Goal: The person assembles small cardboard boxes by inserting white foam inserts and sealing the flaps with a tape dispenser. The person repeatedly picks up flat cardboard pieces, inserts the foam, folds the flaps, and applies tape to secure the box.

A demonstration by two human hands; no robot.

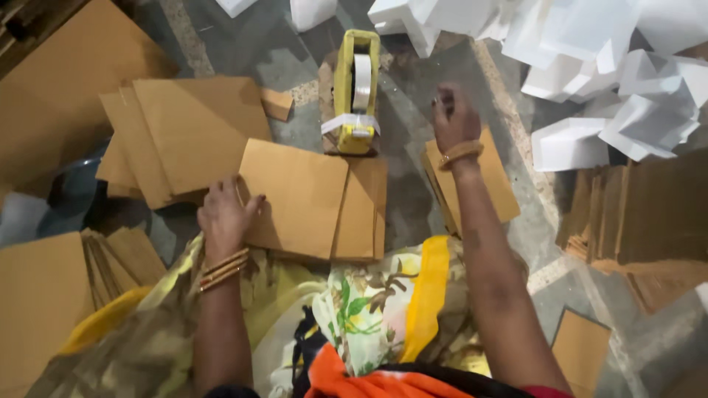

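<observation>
Left hand: I pressed flat fingers on the folded cardboard sheet.
Right hand: curled, holding nothing I could see.
Tape dispenser: just left of it, long axis pointing away.

Both hands reach forward, the left hand flat with fingers spread, the right hand extended farther, fingers curled.

packing workshop | cardboard sheets | tape dispenser | white foam blocks

Matt brown cardboard sheet, glossy yellow, perhaps plastic, tape dispenser, white foam-like blocks.
</observation>
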